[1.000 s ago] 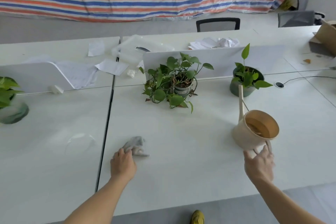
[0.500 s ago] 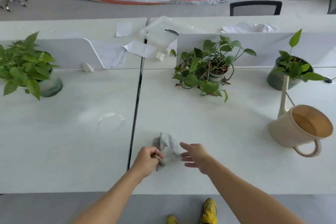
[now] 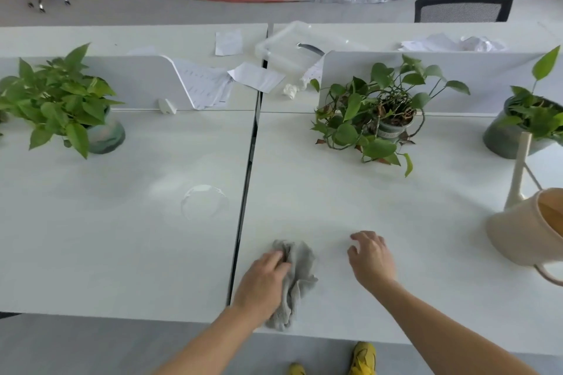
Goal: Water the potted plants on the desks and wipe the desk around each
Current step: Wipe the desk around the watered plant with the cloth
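A crumpled grey cloth (image 3: 300,275) lies near the front edge of the right-hand desk (image 3: 396,207). My left hand (image 3: 263,281) rests on its left side, fingers curled into the fabric. My right hand (image 3: 370,256) is just right of the cloth, apart from it, with loosely bent fingers and nothing in it. A beige watering can (image 3: 518,234) with water inside stands at the far right, untouched. Three potted plants stand along the dividers: one left (image 3: 61,100), one in the middle (image 3: 380,113) and one right (image 3: 530,122).
A faint round water ring (image 3: 204,201) marks the left desk. A dark gap (image 3: 248,192) separates the two desks. Low white dividers (image 3: 487,70) stand behind the plants, with loose papers (image 3: 256,76) and a clear tray (image 3: 289,42) beyond. A black chair (image 3: 463,9) stands at the back.
My right hand has let go of the watering can, reached to the cloth, then drawn off to the right. The cloth now stretches toward the desk edge under my left hand.
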The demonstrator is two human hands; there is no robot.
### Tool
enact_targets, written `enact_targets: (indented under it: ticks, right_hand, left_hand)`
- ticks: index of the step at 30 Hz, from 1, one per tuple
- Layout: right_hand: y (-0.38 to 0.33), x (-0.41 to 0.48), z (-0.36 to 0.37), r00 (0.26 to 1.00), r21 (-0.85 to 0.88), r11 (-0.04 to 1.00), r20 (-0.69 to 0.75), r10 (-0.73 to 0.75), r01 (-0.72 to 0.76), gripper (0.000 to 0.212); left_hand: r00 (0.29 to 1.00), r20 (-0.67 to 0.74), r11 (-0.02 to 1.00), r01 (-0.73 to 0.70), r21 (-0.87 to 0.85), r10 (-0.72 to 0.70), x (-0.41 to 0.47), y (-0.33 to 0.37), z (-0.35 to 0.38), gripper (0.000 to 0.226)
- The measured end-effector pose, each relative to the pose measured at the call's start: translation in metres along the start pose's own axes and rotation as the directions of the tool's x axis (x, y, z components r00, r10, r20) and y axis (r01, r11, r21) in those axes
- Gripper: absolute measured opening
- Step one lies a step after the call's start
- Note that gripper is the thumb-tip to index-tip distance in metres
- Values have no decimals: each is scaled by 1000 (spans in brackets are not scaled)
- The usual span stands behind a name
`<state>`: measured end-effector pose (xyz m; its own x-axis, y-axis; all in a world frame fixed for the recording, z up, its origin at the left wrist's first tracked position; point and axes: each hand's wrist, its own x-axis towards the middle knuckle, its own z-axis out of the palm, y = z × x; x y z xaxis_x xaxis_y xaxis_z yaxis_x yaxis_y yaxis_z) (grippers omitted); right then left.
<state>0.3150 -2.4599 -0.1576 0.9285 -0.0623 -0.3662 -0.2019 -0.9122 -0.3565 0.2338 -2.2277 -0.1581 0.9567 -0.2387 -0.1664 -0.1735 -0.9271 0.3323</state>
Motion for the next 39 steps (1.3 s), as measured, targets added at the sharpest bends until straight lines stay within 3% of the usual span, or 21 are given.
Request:
enact_targets:
  ticks: [1, 3, 5, 8, 12, 14, 18, 20, 22, 25, 26, 28, 30, 31, 34, 36, 37, 38, 39]
  right_hand:
    - [9, 6, 1, 1000, -62, 998, -10, -27, 27, 43]
    - [20, 18, 3, 998, -177, 982, -17, -64, 61, 51]
    - [20, 35, 8, 995, -222, 971, -34, -99, 89, 56]
    - [4, 49, 27, 994, -211, 976, -74, -78, 60, 58]
    - [3, 45, 47, 991, -155, 988, -135, -11, -10, 60]
    - [5, 48, 51, 990, -165, 986, -142, -9, -15, 61]
    - [7, 51, 60, 975, -171, 985, -218, -29, -9, 66]
    - [7, 55, 63, 971, -170, 985, -236, -35, -6, 75]
    - [7, 58, 64, 969, -173, 985, -242, -43, 1, 77]
    - [8, 59, 66, 968, -203, 979, -245, -48, -3, 77]
    - [9, 57, 66, 968, -202, 979, -247, -49, -2, 77]
    - [8, 55, 66, 964, -193, 981, -262, -56, 5, 76]
    - [8, 56, 68, 957, -181, 983, -284, -61, 9, 74]
    - [9, 56, 69, 949, -165, 986, -308, -64, 13, 71]
    - [9, 60, 75, 915, -143, 989, -392, -94, 40, 65]
    - [9, 63, 78, 900, -146, 988, -421, -115, 57, 64]
    - [11, 64, 78, 899, -154, 987, -423, -117, 56, 63]
    - [12, 64, 79, 899, -163, 985, -422, -118, 53, 64]
    - [14, 65, 79, 904, -172, 984, -411, -118, 50, 64]
  left_hand:
    - [993, 37, 989, -113, 101, 110, 3, 4, 14, 38]
    - [978, 130, 965, -183, 186, 160, 7, 16, 35, 51]
    - [992, 97, 972, -97, 214, 78, 20, 14, 41, 60]
    - [976, 35, 951, 203, 233, -217, 44, -21, 37, 86]
    - [845, -17, 828, 527, 194, -534, 56, -95, 14, 99]
    - [740, -38, 728, 669, 151, -672, 54, -140, -4, 104]
    - [514, -26, 514, 858, 9, -857, 77, -208, -36, 107]
    - [454, -54, 457, 888, -53, -889, 112, -219, -43, 106]
    - [534, -94, 538, 843, -26, -840, 146, -203, -38, 99]
    - [804, -107, 802, 593, 72, -585, 158, -150, -10, 89]
    - [862, -89, 855, 506, 112, -498, 146, -138, -2, 87]
    - [919, -66, 899, 394, 191, -388, 116, -144, 1, 84]
    - [895, -70, 873, 445, 200, -440, 95, -179, -13, 83]
    - [843, -79, 822, 536, 195, -531, 88, -200, -20, 84]
    - [588, -74, 578, 807, 119, -806, 97, -253, -42, 85]
    - [448, -75, 449, 894, 13, -891, 124, -260, -53, 89]
    - [424, -64, 426, 905, -18, -903, 143, -253, -53, 91]
    - [450, -68, 452, 892, -19, -891, 160, -241, -51, 91]
    - [524, -87, 526, 850, -3, -847, 176, -222, -44, 90]
